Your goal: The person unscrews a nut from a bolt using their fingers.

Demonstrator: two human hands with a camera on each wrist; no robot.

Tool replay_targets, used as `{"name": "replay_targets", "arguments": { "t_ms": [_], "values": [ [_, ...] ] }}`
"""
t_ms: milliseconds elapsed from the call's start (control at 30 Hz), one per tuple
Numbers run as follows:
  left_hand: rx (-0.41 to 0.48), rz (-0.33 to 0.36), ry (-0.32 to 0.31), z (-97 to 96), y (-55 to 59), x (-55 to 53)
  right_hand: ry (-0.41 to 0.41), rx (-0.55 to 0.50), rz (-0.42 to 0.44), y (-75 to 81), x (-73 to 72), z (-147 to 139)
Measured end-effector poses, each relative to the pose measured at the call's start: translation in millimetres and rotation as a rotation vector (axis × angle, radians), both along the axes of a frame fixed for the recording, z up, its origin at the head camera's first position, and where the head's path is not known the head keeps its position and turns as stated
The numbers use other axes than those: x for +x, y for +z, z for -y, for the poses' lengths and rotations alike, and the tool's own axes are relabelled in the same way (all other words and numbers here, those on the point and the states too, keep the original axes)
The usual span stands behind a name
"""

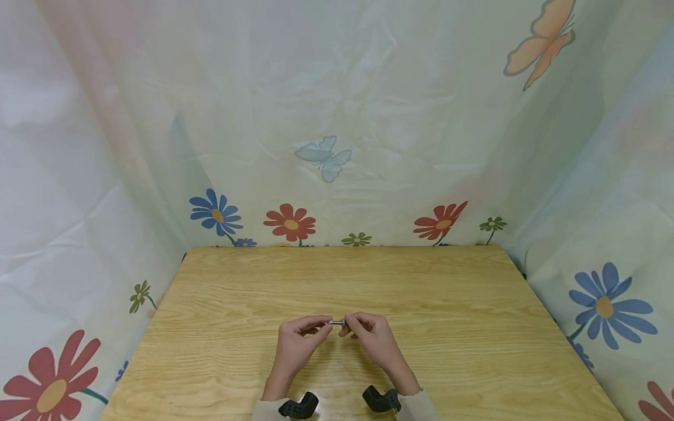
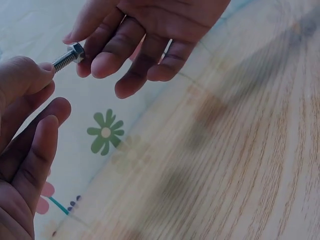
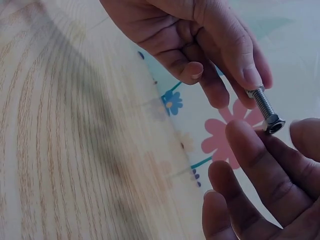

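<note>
A small silver bolt (image 1: 337, 323) with a threaded shank is held between both hands, above the table's middle front. My left hand (image 1: 297, 346) pinches one end between thumb and index finger; that end is mostly hidden behind the fingertips. The bolt's other end carries a hexagonal piece (image 3: 274, 124), dark at its centre in the right wrist view. My right hand (image 1: 375, 340) has its thumb and index finger around this hexagonal end, with the fingertips right at it. In the left wrist view, the bare thread (image 2: 64, 61) shows between the two hands.
A wood-grain table (image 1: 221, 292) spreads beneath the hands. Pale curtains (image 1: 368, 88) printed with flowers and butterflies hang behind it and on both sides. Black devices (image 1: 299, 406) are strapped at both wrists, over light sleeves (image 1: 418, 407).
</note>
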State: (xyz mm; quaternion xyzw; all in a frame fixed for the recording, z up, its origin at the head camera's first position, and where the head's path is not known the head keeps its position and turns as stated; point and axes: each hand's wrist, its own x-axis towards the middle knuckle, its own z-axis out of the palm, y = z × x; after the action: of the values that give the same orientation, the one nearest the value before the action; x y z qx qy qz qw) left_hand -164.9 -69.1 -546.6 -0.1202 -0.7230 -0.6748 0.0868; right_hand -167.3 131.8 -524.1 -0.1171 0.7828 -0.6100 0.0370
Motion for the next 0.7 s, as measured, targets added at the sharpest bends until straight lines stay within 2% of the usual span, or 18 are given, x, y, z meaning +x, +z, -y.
{"name": "replay_targets", "arguments": {
  "t_ms": [300,500,700],
  "values": [
    [-0.004,-0.030,0.009,-0.7,-4.4,-1.1,0.003,-0.012,-0.032,-1.7,-0.3,-2.1],
    [-0.002,-0.010,0.012,0.4,-1.4,0.1,0.042,-0.037,-0.071,-4.3,-1.0,-3.6],
    [0.010,0.027,0.015,0.8,1.2,-0.2,0.037,-0.039,-0.096,-5.9,-1.8,-3.6]
  ]
}}
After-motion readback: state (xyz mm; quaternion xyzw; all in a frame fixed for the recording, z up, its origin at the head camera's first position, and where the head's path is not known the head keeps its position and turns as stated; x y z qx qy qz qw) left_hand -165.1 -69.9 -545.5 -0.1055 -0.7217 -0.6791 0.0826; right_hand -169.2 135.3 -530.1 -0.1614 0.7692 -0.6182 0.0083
